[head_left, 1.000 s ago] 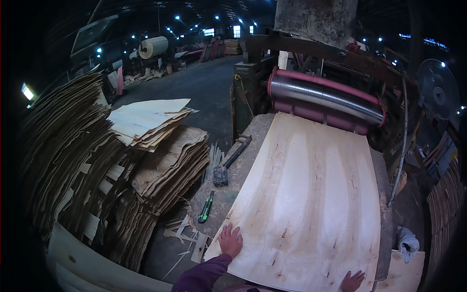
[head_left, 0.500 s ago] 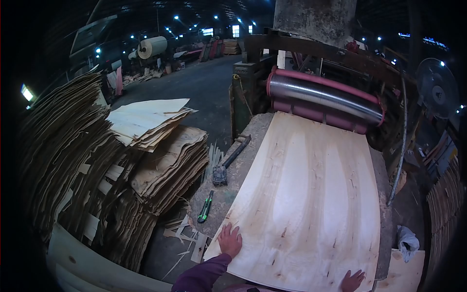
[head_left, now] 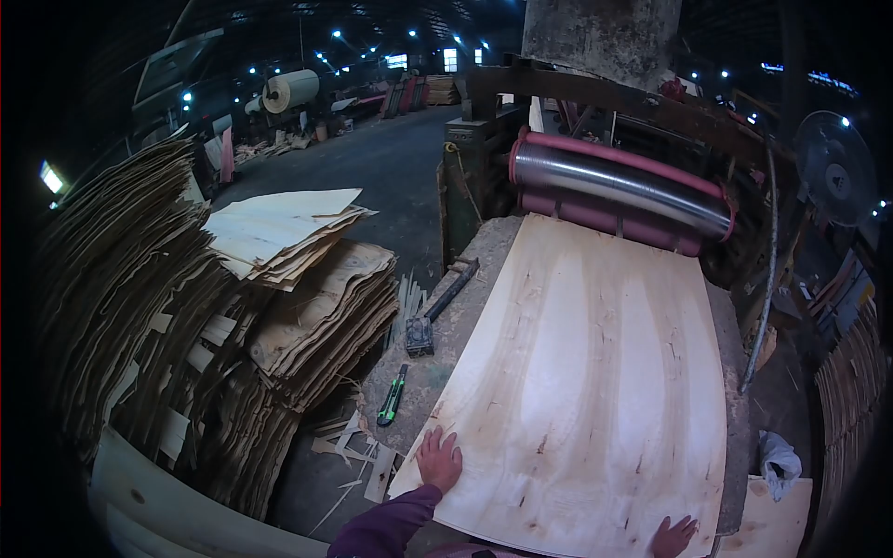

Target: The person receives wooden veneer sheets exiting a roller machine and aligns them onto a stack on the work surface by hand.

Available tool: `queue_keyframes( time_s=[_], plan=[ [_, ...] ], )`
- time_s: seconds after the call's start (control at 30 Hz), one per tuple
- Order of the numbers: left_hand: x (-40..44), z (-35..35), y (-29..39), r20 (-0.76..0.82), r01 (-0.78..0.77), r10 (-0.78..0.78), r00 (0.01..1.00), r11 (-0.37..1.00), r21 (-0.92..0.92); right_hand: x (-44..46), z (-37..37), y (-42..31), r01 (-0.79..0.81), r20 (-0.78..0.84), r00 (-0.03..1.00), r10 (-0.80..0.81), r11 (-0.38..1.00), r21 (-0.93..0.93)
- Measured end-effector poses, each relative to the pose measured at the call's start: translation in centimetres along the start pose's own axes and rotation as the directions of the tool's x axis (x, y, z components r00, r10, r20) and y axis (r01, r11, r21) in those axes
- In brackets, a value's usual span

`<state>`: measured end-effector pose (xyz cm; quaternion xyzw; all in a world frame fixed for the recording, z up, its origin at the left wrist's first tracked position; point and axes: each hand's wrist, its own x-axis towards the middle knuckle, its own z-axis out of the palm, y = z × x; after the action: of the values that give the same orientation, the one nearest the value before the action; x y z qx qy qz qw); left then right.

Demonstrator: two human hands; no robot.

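A large pale wood veneer sheet [head_left: 567, 391] with brown grain streaks lies across the worktable, its far edge at the rollers. Flat on its near left corner rests my left hand [head_left: 439, 461], fingers spread. My right hand [head_left: 673, 538] lies on the near right part of the sheet, fingers apart and partly cut off by the frame's bottom. Both hands touch the veneer without gripping it. Beyond the sheet is a roller machine with a shiny metal roller [head_left: 623, 189] between pink ones. Left of the sheet, a green utility knife [head_left: 393, 398] lies on the table.
A black hammer-like tool [head_left: 445, 307] lies on the stained table [head_left: 498, 256]. Tall veneer stacks [head_left: 139, 307] stand at the left, with loose scraps below. At the right are a fan [head_left: 834, 169], a hanging cable [head_left: 770, 279] and a pale plastic bag [head_left: 779, 460].
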<state>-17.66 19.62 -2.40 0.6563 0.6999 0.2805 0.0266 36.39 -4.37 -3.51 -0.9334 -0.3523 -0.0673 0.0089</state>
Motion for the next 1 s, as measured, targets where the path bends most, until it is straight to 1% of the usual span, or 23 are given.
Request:
queue_keyframes(
  time_s=[0.33,0.6,1.0],
  plan=[
    [0.0,0.0,-0.1,0.002,-0.011,0.011,1.0,1.0,-0.018,0.0,-0.1,-0.1,-0.01,-0.005,1.0,0.01,1.0,0.016],
    [0.0,0.0,0.0,0.004,0.001,-0.001,1.0,1.0,0.005,0.0,-0.4,-0.2,-0.011,-0.02,1.0,0.011,1.0,0.019],
    [0.0,0.1,0.0,-0.001,0.002,-0.002,1.0,1.0,0.011,-0.1,-1.4,-0.8,-0.031,0.032,0.999,0.031,1.0,-0.004]
  ],
)
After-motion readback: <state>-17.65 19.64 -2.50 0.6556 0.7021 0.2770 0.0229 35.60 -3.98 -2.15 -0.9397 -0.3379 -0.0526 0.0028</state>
